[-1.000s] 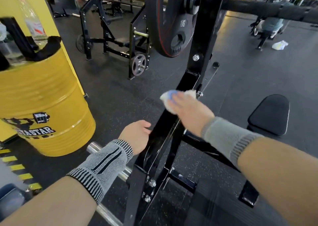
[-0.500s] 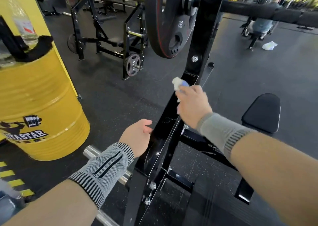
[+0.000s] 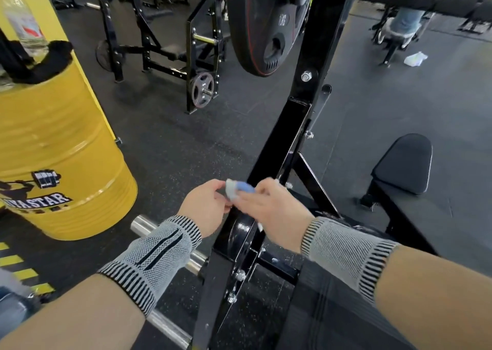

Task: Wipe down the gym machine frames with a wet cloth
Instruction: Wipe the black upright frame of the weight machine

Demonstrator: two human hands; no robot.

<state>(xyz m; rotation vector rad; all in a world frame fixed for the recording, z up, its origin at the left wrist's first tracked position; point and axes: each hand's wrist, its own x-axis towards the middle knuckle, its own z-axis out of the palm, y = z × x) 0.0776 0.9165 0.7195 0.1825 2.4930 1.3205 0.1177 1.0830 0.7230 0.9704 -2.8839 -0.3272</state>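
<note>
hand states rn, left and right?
Left hand: pinching the edge of the cloth.
Right hand: gripping the cloth against the black frame.

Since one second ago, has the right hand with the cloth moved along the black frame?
Yes. The right hand with the cloth has come down the slanted black frame, away from the silver bolt and close to the left hand.

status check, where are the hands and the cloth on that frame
Right hand presses cloth on the black frame bar. Left hand pinches the cloth's edge. Nothing blocks the bar.
</note>
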